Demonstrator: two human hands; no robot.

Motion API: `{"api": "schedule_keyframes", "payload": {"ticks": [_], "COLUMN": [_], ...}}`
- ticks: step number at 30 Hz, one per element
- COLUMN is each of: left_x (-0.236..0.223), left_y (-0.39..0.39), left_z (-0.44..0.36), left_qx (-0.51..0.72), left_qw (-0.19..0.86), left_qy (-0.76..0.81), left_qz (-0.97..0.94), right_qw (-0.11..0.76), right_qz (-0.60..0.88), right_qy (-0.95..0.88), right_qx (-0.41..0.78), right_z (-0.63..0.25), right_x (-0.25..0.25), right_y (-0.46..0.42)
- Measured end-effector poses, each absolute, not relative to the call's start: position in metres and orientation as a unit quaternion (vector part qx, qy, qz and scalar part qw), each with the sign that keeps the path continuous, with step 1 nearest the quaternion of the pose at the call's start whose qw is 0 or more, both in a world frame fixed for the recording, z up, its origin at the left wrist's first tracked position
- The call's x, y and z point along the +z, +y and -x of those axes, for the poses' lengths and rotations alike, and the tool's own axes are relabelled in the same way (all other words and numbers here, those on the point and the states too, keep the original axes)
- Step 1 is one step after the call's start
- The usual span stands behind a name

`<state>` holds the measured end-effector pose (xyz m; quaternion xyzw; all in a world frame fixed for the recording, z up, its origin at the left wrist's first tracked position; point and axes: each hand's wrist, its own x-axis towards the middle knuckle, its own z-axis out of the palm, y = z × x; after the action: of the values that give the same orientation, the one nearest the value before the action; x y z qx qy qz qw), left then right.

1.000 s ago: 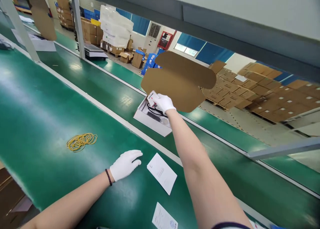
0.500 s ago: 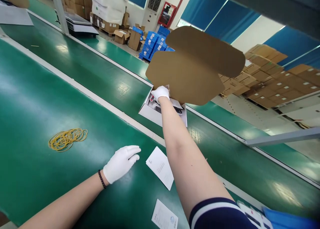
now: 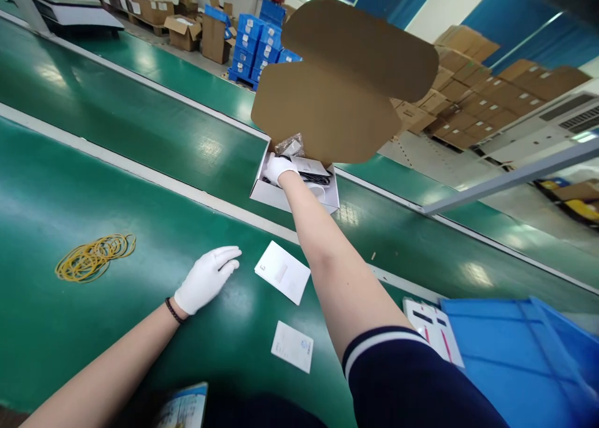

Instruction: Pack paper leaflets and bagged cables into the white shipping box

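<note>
At the upper left of the frame, a flat scale (image 3: pixel 70 7) stands beyond the green belt (image 3: pixel 154 125). Below it, in the left part, a loose tangle of yellow bands (image 3: pixel 93 258) lies on the green work surface (image 3: pixel 28 328). Near the lower centre, the left hand (image 3: pixel 206 281), in a white glove, is over this surface; its fingers are stretched and relaxed, the thumb is a little apart, and it grasps nothing. In the upper centre, the white box (image 3: pixel 274 197) is on the belt, with its brown lid (image 3: pixel 327 110) raised behind. The right hand (image 3: pixel 278 168), also gloved, reaches into the left part of the box; its fingers are hidden, so I cannot tell whether they grasp something. Just beside it are a clear plastic bag (image 3: pixel 291 146) and, more to the right, a black cable (image 3: pixel 317 178). Below the box, a white booklet (image 3: pixel 283 272) lies near the left fingertips, and a smaller paper (image 3: pixel 292 347) is under it in the frame. At the lower right there is a blue bin (image 3: pixel 496 353).
</note>
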<state>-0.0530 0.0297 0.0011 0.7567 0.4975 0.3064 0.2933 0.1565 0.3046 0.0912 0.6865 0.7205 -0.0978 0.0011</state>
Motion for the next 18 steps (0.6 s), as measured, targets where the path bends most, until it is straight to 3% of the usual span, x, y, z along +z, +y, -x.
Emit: {"api": "schedule_keyframes", "payload": {"ticks": [3, 7, 10, 13, 18], "left_x": [0.003, 0.001, 0.000, 0.003, 0.007], "left_y": [0.031, 0.032, 0.033, 0.033, 0.031], "left_z": [0.054, 0.054, 0.054, 0.053, 0.053], "left_qx": [0.318, 0.313, 0.308, 0.300, 0.296], "left_qw": [0.293, 0.296, 0.298, 0.301, 0.305], "left_qy": [0.489, 0.482, 0.480, 0.485, 0.494], "left_qz": [-0.758, -0.763, -0.766, -0.764, -0.759], "right_qw": [0.036, -0.008, 0.031, 0.059, -0.046], "right_qz": [-0.698, -0.654, -0.569, -0.592, -0.639], "right_qy": [0.712, 0.756, 0.820, 0.797, 0.759], "right_qx": [-0.073, 0.023, -0.054, -0.105, -0.117], "right_z": [-0.162, -0.174, -0.187, -0.198, -0.210], "right_x": [0.114, 0.116, 0.087, 0.052, 0.028], "right_y": [0.265, 0.158, 0.068, 0.011, -0.012]}}
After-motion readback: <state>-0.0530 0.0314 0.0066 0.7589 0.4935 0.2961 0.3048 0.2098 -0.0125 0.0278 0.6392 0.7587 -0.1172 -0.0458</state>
